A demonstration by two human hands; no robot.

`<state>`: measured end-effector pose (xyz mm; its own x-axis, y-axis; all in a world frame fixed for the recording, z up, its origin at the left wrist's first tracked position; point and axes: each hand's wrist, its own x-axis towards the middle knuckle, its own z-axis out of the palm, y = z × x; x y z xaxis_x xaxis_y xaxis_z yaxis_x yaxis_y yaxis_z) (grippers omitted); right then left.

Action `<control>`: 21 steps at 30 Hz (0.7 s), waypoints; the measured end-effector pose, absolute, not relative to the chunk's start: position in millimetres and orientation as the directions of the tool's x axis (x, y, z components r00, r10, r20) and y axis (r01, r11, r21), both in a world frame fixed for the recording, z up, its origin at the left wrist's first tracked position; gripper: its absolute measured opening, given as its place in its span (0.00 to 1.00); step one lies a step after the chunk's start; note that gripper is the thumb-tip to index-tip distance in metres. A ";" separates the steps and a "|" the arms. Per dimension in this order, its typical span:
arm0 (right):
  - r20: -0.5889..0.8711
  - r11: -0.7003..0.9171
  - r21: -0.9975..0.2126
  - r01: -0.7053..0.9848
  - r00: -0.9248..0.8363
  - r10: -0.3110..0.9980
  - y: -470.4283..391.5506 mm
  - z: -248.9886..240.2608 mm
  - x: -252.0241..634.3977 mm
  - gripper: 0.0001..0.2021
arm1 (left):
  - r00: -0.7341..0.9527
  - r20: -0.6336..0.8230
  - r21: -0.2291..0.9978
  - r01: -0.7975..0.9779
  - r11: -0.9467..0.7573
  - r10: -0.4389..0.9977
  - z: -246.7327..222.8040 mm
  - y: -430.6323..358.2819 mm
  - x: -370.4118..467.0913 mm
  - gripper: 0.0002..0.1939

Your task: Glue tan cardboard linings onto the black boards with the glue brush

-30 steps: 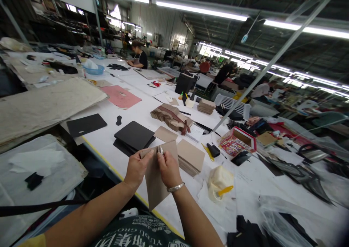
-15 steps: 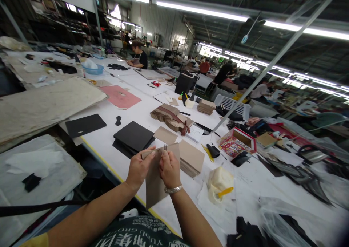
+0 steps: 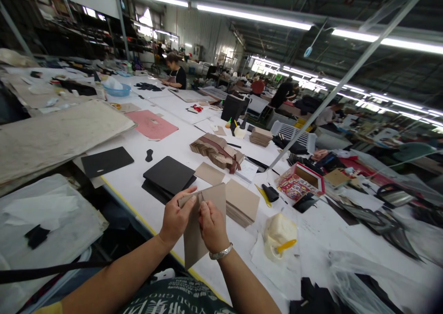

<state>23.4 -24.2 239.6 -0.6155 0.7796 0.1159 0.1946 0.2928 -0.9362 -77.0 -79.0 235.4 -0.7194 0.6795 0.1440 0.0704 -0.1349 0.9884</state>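
Observation:
A thin brown-grey board [image 3: 215,203] is raised over the table's front edge. My left hand [image 3: 177,219] grips its upper left edge, thumb in front. My right hand [image 3: 212,225], with a bracelet at the wrist, is closed in front of the board, around a small pointed tool [image 3: 201,196] whose tip touches the board near the top edge. Just beyond my left hand lies a stack of black panels [image 3: 169,173]. To the right of the raised board stands a stack of similar brown boards [image 3: 242,201], with a single flat one [image 3: 209,172] behind it.
A tied bundle of brown pieces [image 3: 216,150] lies farther back. On the right are a red patterned box [image 3: 300,184] and a tub with a yellow-handled tool [image 3: 277,235]. A slanted metal pole [image 3: 332,97] rises behind. Across the table a person [image 3: 176,71] works.
My right hand and the tool have shifted slightly left and down along the board. The board now faces the camera more broadly at its upper right. My left hand has barely moved.

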 end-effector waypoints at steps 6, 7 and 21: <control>0.137 0.370 -0.882 0.293 -0.590 0.795 -26.0 243.0 20.4 0.14 | -0.671 0.243 0.969 0.139 -0.203 0.700 241.1 -83.8 -75.6 0.13; 0.156 0.385 -0.872 0.301 -0.576 0.803 -27.5 243.3 20.2 0.13 | -0.657 0.252 0.967 0.137 -0.217 0.710 242.2 -84.4 -76.7 0.12; 0.180 0.320 -0.918 0.233 -0.473 0.863 -38.3 233.6 10.6 0.13 | -0.509 0.247 0.967 0.077 -0.242 0.825 238.4 -85.0 -88.1 0.10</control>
